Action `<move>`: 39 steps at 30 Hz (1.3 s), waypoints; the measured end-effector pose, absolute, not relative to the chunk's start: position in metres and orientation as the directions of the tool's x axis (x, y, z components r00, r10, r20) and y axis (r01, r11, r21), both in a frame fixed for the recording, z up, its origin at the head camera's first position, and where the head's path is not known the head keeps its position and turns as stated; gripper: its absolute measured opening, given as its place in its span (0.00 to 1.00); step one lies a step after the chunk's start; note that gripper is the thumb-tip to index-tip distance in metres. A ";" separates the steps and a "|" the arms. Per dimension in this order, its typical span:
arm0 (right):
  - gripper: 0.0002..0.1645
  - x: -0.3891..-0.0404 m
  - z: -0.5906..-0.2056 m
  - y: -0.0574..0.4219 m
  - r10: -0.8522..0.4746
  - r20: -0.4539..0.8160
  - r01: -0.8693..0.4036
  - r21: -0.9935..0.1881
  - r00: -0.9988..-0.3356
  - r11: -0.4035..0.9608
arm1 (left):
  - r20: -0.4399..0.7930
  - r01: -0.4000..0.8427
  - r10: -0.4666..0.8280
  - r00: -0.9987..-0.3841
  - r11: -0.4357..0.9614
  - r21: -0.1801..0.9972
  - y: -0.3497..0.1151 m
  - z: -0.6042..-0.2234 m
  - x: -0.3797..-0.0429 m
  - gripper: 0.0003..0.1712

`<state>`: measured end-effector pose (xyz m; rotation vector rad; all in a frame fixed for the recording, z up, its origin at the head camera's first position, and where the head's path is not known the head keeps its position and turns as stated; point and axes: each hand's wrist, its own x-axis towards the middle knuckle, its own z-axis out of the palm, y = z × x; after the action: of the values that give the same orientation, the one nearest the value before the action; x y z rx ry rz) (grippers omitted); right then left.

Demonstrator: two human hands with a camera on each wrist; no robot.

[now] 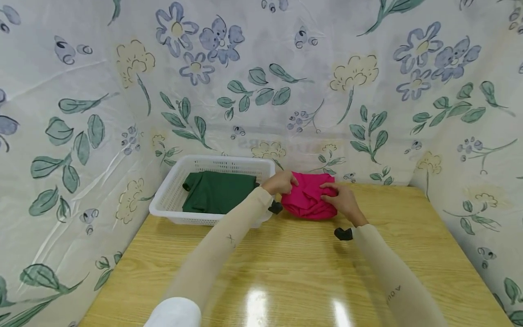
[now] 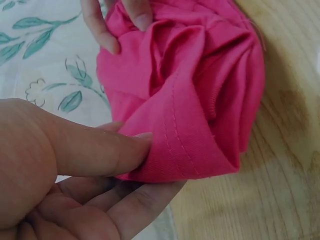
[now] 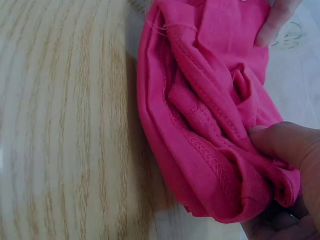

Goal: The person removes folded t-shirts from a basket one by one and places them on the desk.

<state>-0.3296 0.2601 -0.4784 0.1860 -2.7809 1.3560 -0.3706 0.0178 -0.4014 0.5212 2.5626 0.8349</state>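
Sheeting (image 1: 253, 122) printed with blue flowers, yellow blooms and green leaves rises in front of you and on both sides, enclosing the wood-grain table (image 1: 286, 272). Toward the table's far left sits a white perforated plastic basket (image 1: 161, 210). Your beige sleeves (image 1: 220, 250) reach forward over the tabletop, the left one passing across the basket's front right part in the head view. Inside the basket lies a folded dark green garment (image 1: 220, 193). Just to the basket's right, at the back of the table close to the sheeting, you have the bright pink garment (image 1: 308, 195), bunched into a rumpled, rounded bundle. Your left hand (image 1: 279, 182) pinches its left edge, thumb on top and fingers underneath; your right hand (image 1: 343, 200) pinches the right edge the same way. A black piece (image 1: 275, 207) shows by your left wrist and another by your right. Up close, you can see a double row of stitching (image 2: 175, 135) along the pink hem and a loose thread (image 3: 157, 25) trailing from it.
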 end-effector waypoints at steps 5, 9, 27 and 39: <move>0.22 -0.331 -0.477 0.259 -0.086 0.064 -0.104 -0.774 -0.994 0.625 | -0.243 0.251 0.454 -0.857 0.780 0.573 0.021 -0.401 -0.371 0.25; 0.22 -0.332 -0.475 0.256 -0.090 0.075 -0.115 -0.763 -0.993 0.636 | -0.262 0.277 0.443 -0.857 0.826 0.491 0.025 -0.404 -0.372 0.25; 0.27 -0.335 -0.481 0.258 -0.082 -0.036 -0.027 -0.754 -0.996 0.657 | -0.408 0.387 0.463 -0.787 0.885 0.259 0.038 -0.413 -0.380 0.15; 0.26 -0.330 -0.483 0.264 -0.077 -0.054 -0.012 -0.739 -0.996 0.674 | -0.344 0.437 0.484 -0.805 0.875 0.209 0.044 -0.454 -0.420 0.32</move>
<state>-0.3298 0.2639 -0.4825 0.0787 -2.9475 1.3003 -0.4195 0.0441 -0.4539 0.6797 2.6551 0.1673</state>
